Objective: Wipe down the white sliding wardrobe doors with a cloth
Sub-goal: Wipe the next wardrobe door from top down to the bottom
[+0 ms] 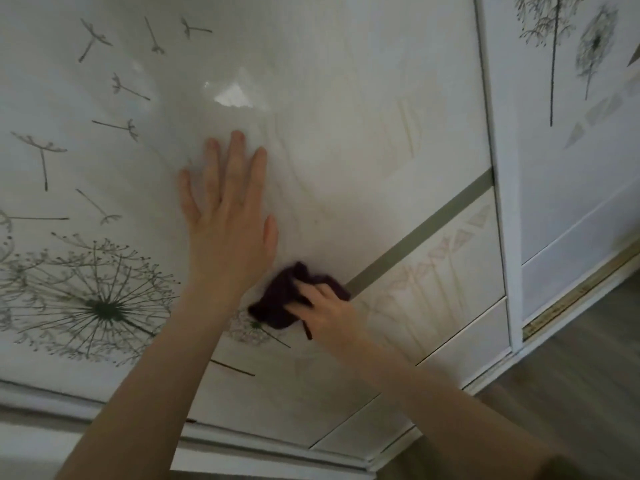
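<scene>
A white sliding wardrobe door (346, 133) with dandelion prints fills most of the view. My left hand (228, 216) lies flat on its glossy panel, fingers straight and spread. Just below and to the right, my right hand (325, 311) grips a crumpled dark purple cloth (280, 299) and presses it on the door, close to a grey horizontal strip (426, 233). A second white door (571, 168) with the same prints stands to the right, behind a white frame edge.
The bottom rail and track (571, 303) of the wardrobe run along the lower right, above a grey wood-look floor (571, 393). A white frame edge (86, 407) crosses the lower left.
</scene>
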